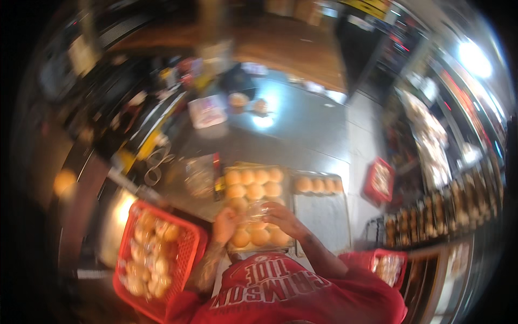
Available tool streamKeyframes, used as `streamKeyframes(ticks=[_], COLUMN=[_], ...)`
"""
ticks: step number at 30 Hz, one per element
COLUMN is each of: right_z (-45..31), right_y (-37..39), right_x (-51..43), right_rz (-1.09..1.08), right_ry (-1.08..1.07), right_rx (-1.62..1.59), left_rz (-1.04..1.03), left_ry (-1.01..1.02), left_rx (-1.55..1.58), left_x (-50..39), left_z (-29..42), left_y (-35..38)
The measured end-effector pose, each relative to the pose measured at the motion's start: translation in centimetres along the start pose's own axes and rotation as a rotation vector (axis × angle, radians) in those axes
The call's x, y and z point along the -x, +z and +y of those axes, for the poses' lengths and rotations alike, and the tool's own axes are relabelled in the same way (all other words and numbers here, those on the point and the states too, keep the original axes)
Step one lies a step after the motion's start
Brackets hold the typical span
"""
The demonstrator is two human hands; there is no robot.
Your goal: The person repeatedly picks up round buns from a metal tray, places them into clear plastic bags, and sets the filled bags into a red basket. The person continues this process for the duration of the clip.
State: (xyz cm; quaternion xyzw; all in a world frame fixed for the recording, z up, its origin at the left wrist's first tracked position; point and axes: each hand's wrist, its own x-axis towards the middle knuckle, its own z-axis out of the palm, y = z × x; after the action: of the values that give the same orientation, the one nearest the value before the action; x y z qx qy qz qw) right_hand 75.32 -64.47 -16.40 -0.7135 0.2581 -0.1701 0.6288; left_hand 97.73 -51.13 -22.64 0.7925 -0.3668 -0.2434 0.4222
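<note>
Several round baked buns point(255, 191) fill a tray point(288, 182) in front of me. Over the middle of this tray, both my hands are at a clear plastic bag point(255, 211). My left hand point(226, 222) is at the bag's left side, its fingers curled; whether it grips the plastic is blurred. My right hand point(281, 216) pinches the bag's right edge. Right of the buns lies a second tray point(321, 218), with a row of buns point(317, 185) along its far end. A clear bag of small packaging point(199, 176) lies at the left of the bun tray.
A red plastic basket point(194, 247) of wrapped buns stands at my left. Red baskets point(390, 178) point(352, 259) with wrapped goods are at the right, near a rack of packed goods point(437, 210). A white packet point(207, 111) lies on the dark table point(307, 133).
</note>
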Motion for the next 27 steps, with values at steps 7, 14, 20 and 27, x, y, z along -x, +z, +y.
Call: streamKeyframes(ticks=[7, 14, 20, 27], right_z=[2.3, 6.6, 12.0, 12.8], right_y=[-2.7, -4.8, -4.2, -10.7], right_x=[1.1, 4.0, 1.7, 3.6], right_rz=[0.345, 0.274, 0.477, 0.005], right_ry=[-0.007, 0.339, 0.144, 0.047], right_rx=[0.676, -0.168, -0.252, -0.097], left_rz=[-0.235, -0.459, -0.764, -0.644], left_ry=[0.670, 0.634, 0.476, 0.407], left_rx=[0.004, -0.295, -0.209, -0.247], left_x=[1.7, 0.4, 5.3, 2.9], left_z=[7.3, 10.4, 15.8, 14.5], left_y=[3.6, 8.4, 12.8, 14.9])
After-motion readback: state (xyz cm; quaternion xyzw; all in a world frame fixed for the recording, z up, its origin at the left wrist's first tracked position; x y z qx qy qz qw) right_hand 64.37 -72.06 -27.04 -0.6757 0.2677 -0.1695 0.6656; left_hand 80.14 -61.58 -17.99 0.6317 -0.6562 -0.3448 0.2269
